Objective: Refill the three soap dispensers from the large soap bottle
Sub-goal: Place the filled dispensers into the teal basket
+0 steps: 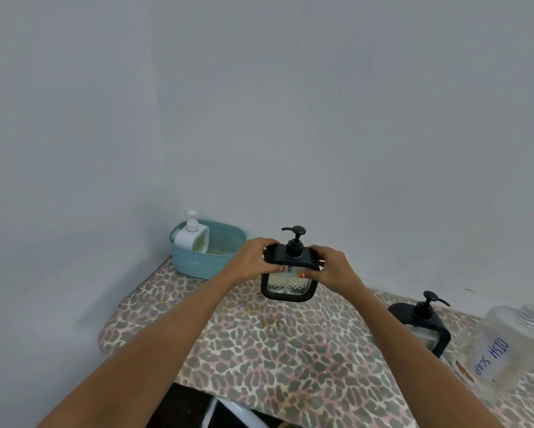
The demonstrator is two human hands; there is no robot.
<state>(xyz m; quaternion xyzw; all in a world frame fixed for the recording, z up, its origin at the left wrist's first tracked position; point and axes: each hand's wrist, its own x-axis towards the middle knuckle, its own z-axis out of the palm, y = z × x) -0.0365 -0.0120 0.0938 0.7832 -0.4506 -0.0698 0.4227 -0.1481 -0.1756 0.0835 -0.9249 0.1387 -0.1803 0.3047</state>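
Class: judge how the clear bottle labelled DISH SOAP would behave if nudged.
The DISH SOAP bottle looks nearly empty, so probably light and easily shifted. It appears tilted, maybe lying down, so it might roll. Its threaded neck seems uncapped, so leftovers could drip.

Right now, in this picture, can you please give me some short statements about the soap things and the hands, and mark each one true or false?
1. Both hands, left hand and right hand, hold the black dispenser by its top. True.
2. The held dispenser lies inside the teal basket. False: it is held out in front of the person, to the right of the basket.
3. A white pump bottle stands in the teal basket. True.
4. The clear bottle labelled DISH SOAP has its cap on. False: its threaded neck is bare.
5. A second black dispenser stands on the leopard-print cover. True.
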